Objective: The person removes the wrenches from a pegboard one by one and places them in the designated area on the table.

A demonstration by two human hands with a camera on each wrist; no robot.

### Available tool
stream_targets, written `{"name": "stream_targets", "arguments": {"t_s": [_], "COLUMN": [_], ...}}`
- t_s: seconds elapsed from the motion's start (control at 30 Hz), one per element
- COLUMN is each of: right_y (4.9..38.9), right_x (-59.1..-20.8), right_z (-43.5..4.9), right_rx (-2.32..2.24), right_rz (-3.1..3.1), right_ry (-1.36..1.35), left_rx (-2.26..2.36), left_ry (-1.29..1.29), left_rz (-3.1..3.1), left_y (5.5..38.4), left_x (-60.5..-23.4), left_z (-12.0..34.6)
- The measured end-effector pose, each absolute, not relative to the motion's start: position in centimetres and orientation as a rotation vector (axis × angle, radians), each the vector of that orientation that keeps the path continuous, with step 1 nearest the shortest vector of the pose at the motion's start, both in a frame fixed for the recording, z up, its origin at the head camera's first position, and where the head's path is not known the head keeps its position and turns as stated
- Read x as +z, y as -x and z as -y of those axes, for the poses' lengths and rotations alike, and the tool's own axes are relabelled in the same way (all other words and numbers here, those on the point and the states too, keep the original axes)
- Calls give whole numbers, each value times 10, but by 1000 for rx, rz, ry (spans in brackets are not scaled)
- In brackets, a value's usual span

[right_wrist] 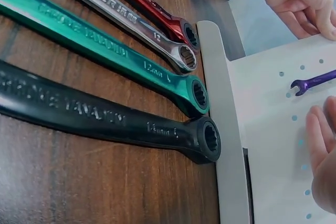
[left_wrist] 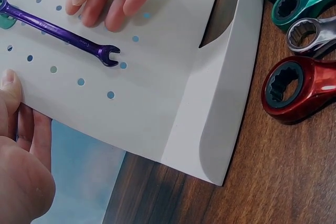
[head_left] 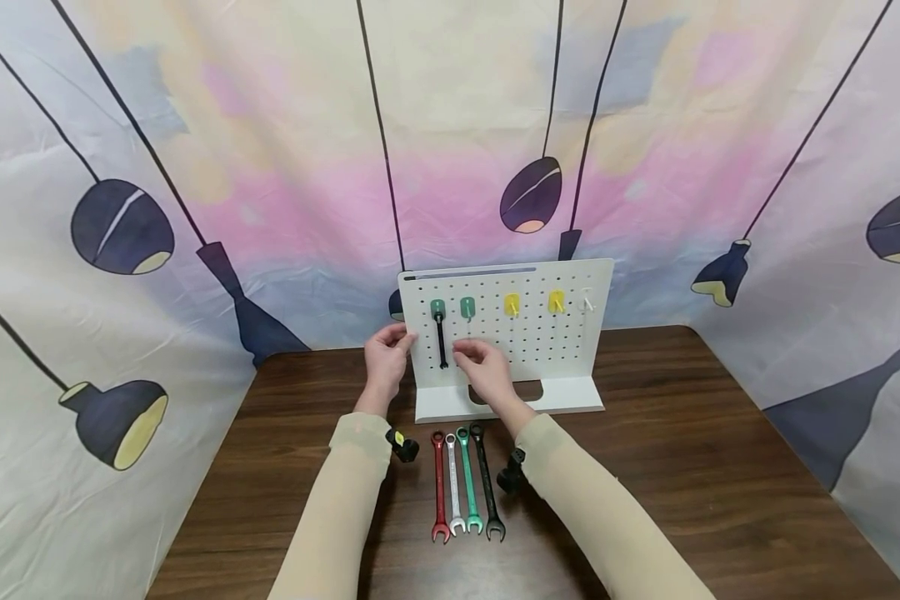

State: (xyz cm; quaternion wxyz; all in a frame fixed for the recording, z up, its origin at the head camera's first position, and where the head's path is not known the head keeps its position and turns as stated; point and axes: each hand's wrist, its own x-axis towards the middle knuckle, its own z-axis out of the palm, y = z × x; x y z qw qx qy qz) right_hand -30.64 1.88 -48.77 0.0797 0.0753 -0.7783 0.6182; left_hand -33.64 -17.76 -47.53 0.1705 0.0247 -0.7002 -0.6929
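Note:
A small purple wrench (left_wrist: 60, 28) hangs from a green hook (head_left: 437, 307) at the left of the white pegboard (head_left: 547, 354), its open end down. In the head view it looks almost black. My left hand (head_left: 386, 362) pinches the board's left edge, thumb on the front face and the other fingers behind. Just right of the wrench is my right hand (head_left: 487, 372), its fingers loosely bent in front of the board and holding nothing. In the right wrist view, the fingers (right_wrist: 317, 135) are apart from the wrench's jaw end.
Red (head_left: 440, 483), silver (head_left: 454, 483), green (head_left: 468, 479) and black (head_left: 487, 483) wrenches lie side by side on the wooden table (head_left: 682, 467), ring ends toward the board. Another green hook (head_left: 467, 307), yellow hooks (head_left: 512, 305) and a white hook (head_left: 587, 301) sit along the board.

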Motion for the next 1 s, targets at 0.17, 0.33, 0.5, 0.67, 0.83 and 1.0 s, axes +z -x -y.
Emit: {"name": "stream_targets", "arguments": {"t_s": [0.17,0.33,0.5,0.67,0.83,1.0], "right_y": [308,309,309,310,310,311], "right_x": [-485,-484,-486,-485,-485,-487], "right_z": [-16,-13,-9,-6,-4,-3], "right_rx": [1804,1837,1875,1884,1948,2036], "right_rz": [2340,2340,2348,2356,2341,2323], "right_ry": [-286,-296,-268,-254,-270,-278], "left_rx": [-1973,-1978,-1992,-1993,-1998,-1987], "left_ry": [-76,-77,-76,-71,-68,-60], "left_rz": [1980,1979,1972,1966,1953,1947], "left_y": [335,335,335,336,337,337], "left_x": [-475,-474,-475,-475,-475,-476], "left_z": [178,177,178,178,178,177]}}
